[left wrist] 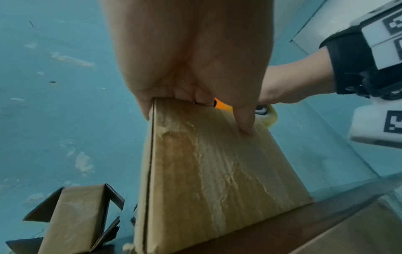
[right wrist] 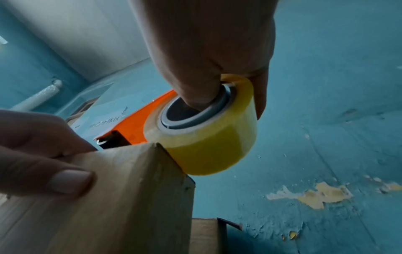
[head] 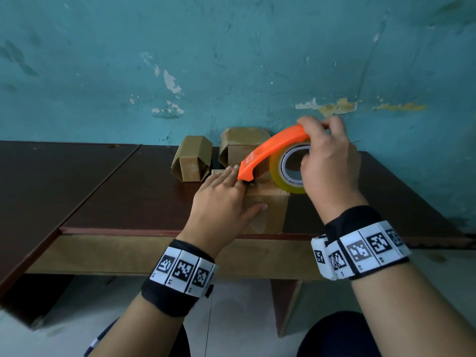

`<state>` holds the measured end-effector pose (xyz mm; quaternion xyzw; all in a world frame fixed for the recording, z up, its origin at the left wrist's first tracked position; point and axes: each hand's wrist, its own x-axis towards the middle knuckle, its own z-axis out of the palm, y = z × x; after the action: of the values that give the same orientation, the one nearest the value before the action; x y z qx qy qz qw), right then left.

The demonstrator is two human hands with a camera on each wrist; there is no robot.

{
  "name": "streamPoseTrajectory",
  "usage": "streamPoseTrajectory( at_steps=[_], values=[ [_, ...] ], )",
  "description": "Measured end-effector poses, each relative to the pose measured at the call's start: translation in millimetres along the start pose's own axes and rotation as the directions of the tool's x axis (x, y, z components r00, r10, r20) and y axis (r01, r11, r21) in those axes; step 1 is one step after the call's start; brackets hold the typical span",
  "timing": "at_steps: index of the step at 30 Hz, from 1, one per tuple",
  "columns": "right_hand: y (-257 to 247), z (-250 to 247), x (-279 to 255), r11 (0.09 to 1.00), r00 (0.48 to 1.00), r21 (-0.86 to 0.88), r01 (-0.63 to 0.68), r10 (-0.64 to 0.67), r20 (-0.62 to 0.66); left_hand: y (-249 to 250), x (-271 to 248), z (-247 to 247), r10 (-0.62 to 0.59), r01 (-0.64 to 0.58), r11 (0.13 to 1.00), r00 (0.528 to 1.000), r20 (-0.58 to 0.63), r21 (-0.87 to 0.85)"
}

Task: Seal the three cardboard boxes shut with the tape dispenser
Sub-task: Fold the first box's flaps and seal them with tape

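A closed cardboard box (head: 273,210) stands near the table's front edge. My left hand (head: 221,202) lies flat on its top with straight fingers, and the thumb presses the front face (left wrist: 217,171). My right hand (head: 327,163) grips the orange tape dispenser (head: 273,145), with the thumb inside the core of the yellow tape roll (right wrist: 208,142). The dispenser's cutter end touches the box top just past my left fingertips. The roll hangs over the box's right top corner (right wrist: 156,147). Two more boxes sit behind it: one with open flaps (head: 192,161) and one against the wall (head: 242,145).
The dark brown table (head: 128,189) runs left and right, and its front edge (head: 154,231) is just below the near box. A teal wall (head: 231,60) with peeling paint rises right behind the back boxes. My knees show below the table.
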<state>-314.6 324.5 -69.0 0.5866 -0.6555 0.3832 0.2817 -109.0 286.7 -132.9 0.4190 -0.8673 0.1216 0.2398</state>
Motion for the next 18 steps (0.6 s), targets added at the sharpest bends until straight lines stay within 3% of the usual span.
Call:
streamPoseTrajectory(
  at_steps=[5, 11, 18],
  values=[
    [8, 3, 4, 0.993, 0.997, 0.101, 0.057, -0.061, 0.037, -2, 0, 5, 0.001, -0.001, 1.000, 0.999, -0.041, 0.015],
    [17, 2, 3, 0.993, 0.997, 0.105, 0.059, -0.064, 0.043, -9, -2, 7, 0.024, -0.019, 0.998, 0.997, -0.076, 0.061],
    [41, 7, -9, 0.992, 0.997, 0.117, -0.047, 0.040, 0.060, -16, 1, 17, 0.084, -0.071, 0.992, 0.989, -0.121, 0.106]
  ],
)
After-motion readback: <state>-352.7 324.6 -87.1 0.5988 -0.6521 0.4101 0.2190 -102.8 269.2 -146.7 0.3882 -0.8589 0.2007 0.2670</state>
